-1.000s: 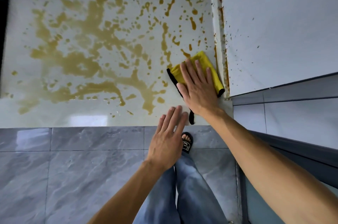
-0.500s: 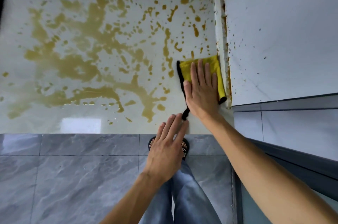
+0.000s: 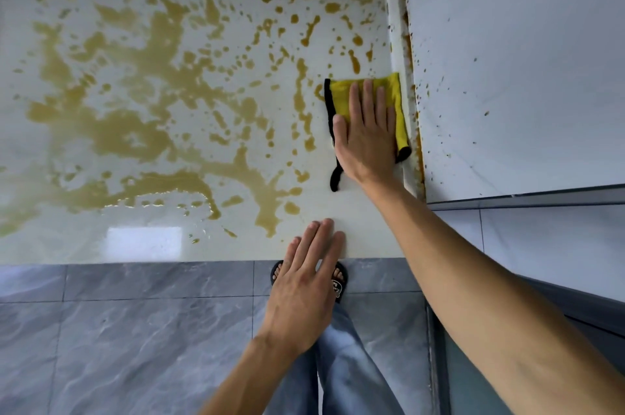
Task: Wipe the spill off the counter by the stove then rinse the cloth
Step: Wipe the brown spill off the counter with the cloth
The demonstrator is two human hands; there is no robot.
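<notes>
Much of the white counter (image 3: pixel 355 218) is covered with a yellow-brown spill (image 3: pixel 142 110), which spreads from the far left in wide puddles and breaks into small drops toward the right. Near the front edge of the counter, the left hand (image 3: pixel 304 289) is flat with straight fingers close together; its fingertips (image 3: pixel 324 228) lie over the counter edge, on a part that looks clean, and it holds nothing. Behind this hand, lower down, one sees blue jeans (image 3: pixel 345 367) and a foot in a dark sandal (image 3: pixel 338 282) on the grey floor tiles (image 3: pixel 135 330). Further right, the right hand (image 3: pixel 367 133) presses flat on a yellow cloth (image 3: pixel 341 93) with a black border, the fingers straight and a little spread. The cloth lies on the counter at the right side, just beside the raised white strip (image 3: pixel 397 42) that meets the wall (image 3: pixel 507 59). Small brown spots are on this wall also.
</notes>
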